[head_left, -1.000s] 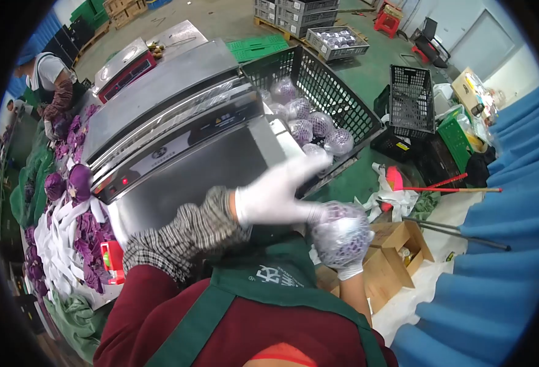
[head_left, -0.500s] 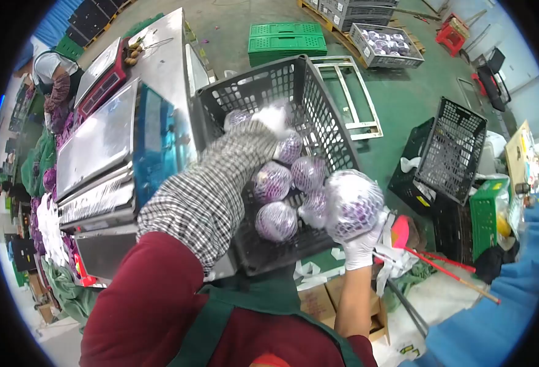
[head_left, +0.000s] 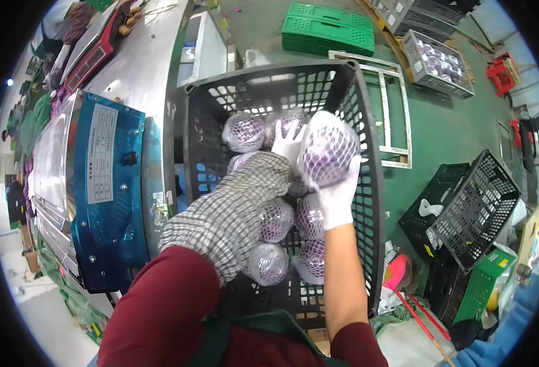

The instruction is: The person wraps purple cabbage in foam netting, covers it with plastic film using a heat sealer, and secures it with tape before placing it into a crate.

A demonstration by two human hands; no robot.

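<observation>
A black plastic crate (head_left: 367, 244) holds several purple round items in clear film and white foam netting, such as one at the near end (head_left: 266, 264). My right hand (head_left: 338, 199), in a white glove, grips a large netted purple item (head_left: 329, 150) from below and the right, raised over the crate's right side. My left hand (head_left: 288, 142), also white-gloved, has its fingers spread on a netted item (head_left: 285, 122) near the far wall. Its wrist is beside the raised item. A checkered sleeve (head_left: 233, 208) covers my left forearm.
A blue and steel machine (head_left: 115, 196) stands left of the crate, by a metal table (head_left: 150, 55). Green crates (head_left: 327, 30) and a white frame (head_left: 398, 110) lie beyond. Black crates (head_left: 477, 208) and a red-handled tool (head_left: 419, 318) are at the right.
My right hand has brought the large item from outside the crate's near right corner to over its inside. My left hand's fingers now show spread. The view has shifted.
</observation>
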